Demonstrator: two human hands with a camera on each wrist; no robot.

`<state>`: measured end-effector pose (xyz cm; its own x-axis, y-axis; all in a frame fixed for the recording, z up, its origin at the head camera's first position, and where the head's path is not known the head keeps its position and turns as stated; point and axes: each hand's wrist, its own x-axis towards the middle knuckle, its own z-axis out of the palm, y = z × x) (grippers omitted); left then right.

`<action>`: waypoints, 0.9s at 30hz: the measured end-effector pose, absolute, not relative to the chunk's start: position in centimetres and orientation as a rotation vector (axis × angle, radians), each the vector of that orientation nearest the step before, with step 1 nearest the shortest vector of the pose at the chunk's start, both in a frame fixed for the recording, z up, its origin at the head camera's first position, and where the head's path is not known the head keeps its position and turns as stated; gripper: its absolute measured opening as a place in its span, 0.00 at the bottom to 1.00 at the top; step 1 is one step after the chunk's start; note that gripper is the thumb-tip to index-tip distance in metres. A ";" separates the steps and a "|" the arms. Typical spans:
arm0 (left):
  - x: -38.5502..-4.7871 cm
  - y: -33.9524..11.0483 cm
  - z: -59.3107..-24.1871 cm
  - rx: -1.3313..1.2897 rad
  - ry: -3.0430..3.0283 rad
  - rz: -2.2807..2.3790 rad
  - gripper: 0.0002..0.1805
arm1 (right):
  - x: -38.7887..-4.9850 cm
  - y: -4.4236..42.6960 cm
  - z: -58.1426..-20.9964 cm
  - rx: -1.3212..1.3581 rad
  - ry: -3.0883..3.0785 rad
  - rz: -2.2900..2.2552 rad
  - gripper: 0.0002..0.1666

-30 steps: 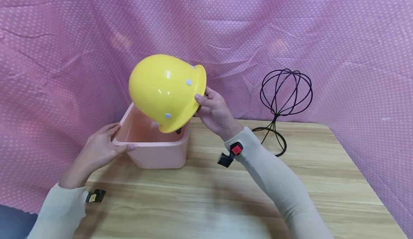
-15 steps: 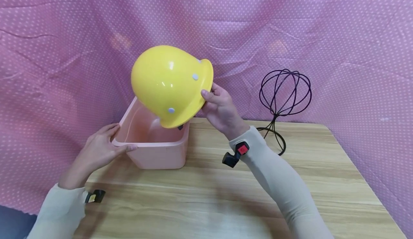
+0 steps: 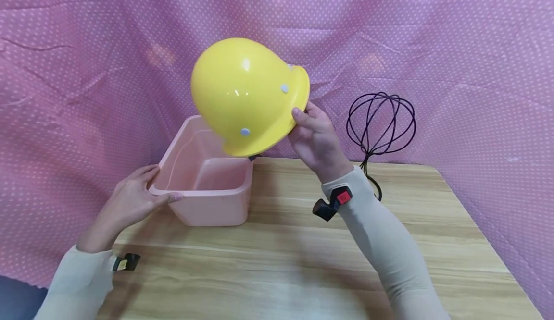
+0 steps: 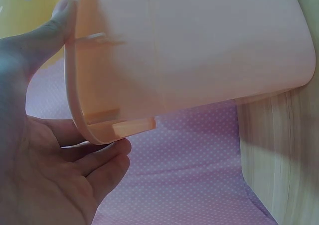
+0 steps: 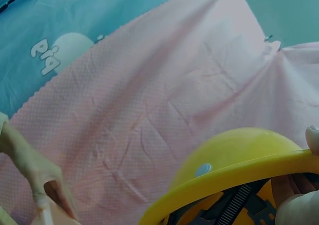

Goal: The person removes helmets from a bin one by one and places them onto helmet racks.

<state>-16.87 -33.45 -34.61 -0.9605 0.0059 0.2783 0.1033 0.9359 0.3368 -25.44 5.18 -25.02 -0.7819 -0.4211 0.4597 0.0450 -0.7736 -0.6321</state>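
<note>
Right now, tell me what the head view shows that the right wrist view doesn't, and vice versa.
Only the head view shows the black wire stand and the inside floor of the pink bin.

Only the right wrist view shows the "Pig" lettering and the ribbed black strap inside the yellow helmet.

Both show the helmet, its brim held by the right hand, the left hand on the bin, and the dotted cloth.

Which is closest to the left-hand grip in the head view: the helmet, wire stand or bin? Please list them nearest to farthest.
1. Bin: its rim is in the left-hand grip.
2. Helmet: held up, toward the bin's right, in the right-hand grip.
3. Wire stand: farthest right.
</note>
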 end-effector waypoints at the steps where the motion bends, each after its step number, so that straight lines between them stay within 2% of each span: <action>1: -16.9 -33.5 -34.6 -0.083 -2.816 -0.509 0.58 | -25.5 5.5 -24.9 -0.882 0.890 -2.599 0.31; 12: -17.4 -33.8 -34.7 -0.077 -2.829 -0.519 0.58 | -25.8 8.1 -24.1 -0.911 0.794 -2.685 0.33; 21: -19.0 -34.5 -34.4 -0.095 -2.860 -0.515 0.60 | -26.6 9.4 -23.6 -0.868 0.725 -2.782 0.39; 27: -20.0 -35.1 -34.4 -0.125 -2.854 -0.516 0.59 | -27.2 10.2 -23.4 -0.874 0.660 -2.839 0.39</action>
<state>-19.95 -35.14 -34.37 -0.9681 0.0415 0.2472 0.1254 0.9341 0.3342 -27.15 10.21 -23.41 -0.8306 -0.2162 0.5132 -0.0324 -0.9013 -0.4320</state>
